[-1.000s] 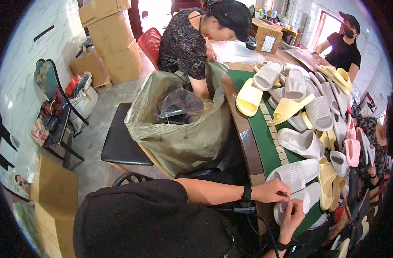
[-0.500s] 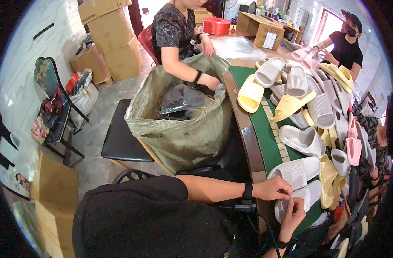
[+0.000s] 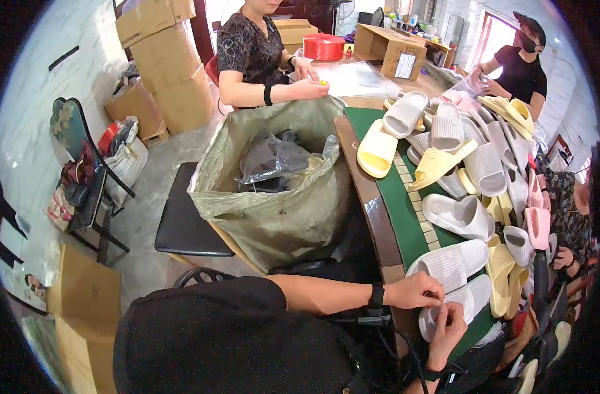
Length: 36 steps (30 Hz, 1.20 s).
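Note:
My left hand (image 3: 415,290) and my right hand (image 3: 447,333) meet fingertip to fingertip in a pinch. Whatever lies between the fingers is too small to make out. Beneath them is a pair of light grey slippers, one ribbed slipper (image 3: 463,259) farther off and the other slipper (image 3: 477,294) nearer, partly covered by my hands. The pair rests at the edge of a green mat (image 3: 410,230). Just right of it lie yellow slippers (image 3: 501,270), and beyond it is another grey slipper (image 3: 459,217).
A heap of grey, yellow and pink slippers covers the table's right side. Left of the table stands a large woven sack (image 3: 274,220) with dark plastic-wrapped goods (image 3: 274,159), beside a black stool (image 3: 188,217). Co-workers are across the table and at right. Cartons (image 3: 165,59) are stacked behind.
The co-worker beyond the sack has drawn a hand out of it and now holds both hands together above its far rim, with something small and yellow. My own hands stay almost unchanged.

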Available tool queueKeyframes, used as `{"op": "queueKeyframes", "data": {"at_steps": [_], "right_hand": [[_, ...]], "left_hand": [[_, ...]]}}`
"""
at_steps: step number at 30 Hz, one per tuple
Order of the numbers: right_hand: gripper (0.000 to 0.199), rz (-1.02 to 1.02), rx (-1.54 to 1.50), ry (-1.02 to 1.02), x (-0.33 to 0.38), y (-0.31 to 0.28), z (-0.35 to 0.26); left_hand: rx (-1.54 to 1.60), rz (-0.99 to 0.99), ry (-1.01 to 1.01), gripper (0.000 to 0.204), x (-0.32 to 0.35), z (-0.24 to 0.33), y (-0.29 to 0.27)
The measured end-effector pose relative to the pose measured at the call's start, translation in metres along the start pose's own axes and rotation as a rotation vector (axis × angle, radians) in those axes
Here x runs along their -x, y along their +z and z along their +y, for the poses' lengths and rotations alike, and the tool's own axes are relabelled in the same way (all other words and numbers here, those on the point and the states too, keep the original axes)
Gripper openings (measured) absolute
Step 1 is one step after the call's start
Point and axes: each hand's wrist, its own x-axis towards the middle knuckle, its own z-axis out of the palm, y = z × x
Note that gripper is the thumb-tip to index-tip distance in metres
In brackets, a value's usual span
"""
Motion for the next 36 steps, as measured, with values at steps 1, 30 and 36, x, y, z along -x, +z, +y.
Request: {"op": "queueKeyframes", "data": {"at_steps": [1,30,36], "right_hand": [[0.014,0.007,-0.002,0.000,0.000,0.000,-0.001],[0.009,0.029,-0.001,-0.045,-0.002,0.001,-0.008],[0.009,0.015,0.005,-0.003,0.000,-0.002,-0.006]], "left_hand": [[-0.003,-0.007,0.002,0.012,0.000,0.001,-0.001],[-0.038,0.027,0.044,0.013,0.001,-0.001,-0.001],[-0.029,0.005,-0.009,0.013,0.000,0.006,0.000]]}}
